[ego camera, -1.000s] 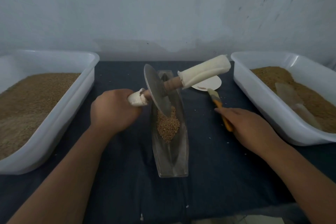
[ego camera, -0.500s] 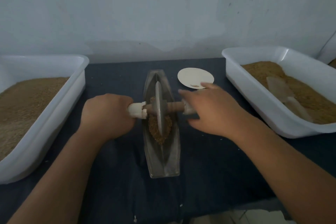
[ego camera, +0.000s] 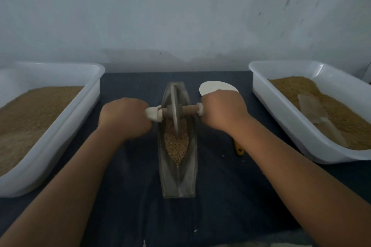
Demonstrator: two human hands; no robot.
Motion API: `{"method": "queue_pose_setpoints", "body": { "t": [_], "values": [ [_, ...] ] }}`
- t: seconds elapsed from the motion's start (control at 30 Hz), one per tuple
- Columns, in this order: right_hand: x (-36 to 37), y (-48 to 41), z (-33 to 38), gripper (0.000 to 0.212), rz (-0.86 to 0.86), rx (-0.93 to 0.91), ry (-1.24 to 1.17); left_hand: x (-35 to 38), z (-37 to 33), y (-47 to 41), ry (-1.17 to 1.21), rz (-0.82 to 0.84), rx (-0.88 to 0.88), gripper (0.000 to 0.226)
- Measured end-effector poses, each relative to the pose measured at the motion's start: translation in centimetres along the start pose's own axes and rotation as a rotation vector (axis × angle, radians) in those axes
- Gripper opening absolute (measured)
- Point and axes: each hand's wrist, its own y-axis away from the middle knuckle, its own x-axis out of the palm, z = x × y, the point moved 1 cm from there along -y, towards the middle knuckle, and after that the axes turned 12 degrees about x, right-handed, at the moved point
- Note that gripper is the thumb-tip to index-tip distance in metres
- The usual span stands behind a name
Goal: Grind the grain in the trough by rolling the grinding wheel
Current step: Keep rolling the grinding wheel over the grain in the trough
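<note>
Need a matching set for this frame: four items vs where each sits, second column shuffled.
1. grinding wheel
2. white disc
3. yellow handle
4. clear scoop

a. lying in the right tub
b. upright in the trough
c. partly hidden behind the right hand
d. mostly hidden under that arm

Pairs: 1-b, 2-c, 3-d, 4-a

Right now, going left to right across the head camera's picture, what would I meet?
left tub of grain → left hand → grinding wheel standing in the trough → right hand → right tub of grain
</note>
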Motion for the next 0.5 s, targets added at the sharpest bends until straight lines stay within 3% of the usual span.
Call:
{"method": "queue_pose_setpoints", "body": {
  "t": [0.23, 0.5],
  "values": [
    [-0.6, 4.1, -2.2, 0.035, 0.165, -0.115, -0.043, -1.4, -0.1, 3.3, -0.033, 0.14, 0.146, 0.02],
    [0.7, 1.2, -1.4, 0.041, 0.008, -0.085, 0.027, -0.3, -0.1, 2.3, 0.005, 0.065, 0.025, 0.019]
  ]
}}
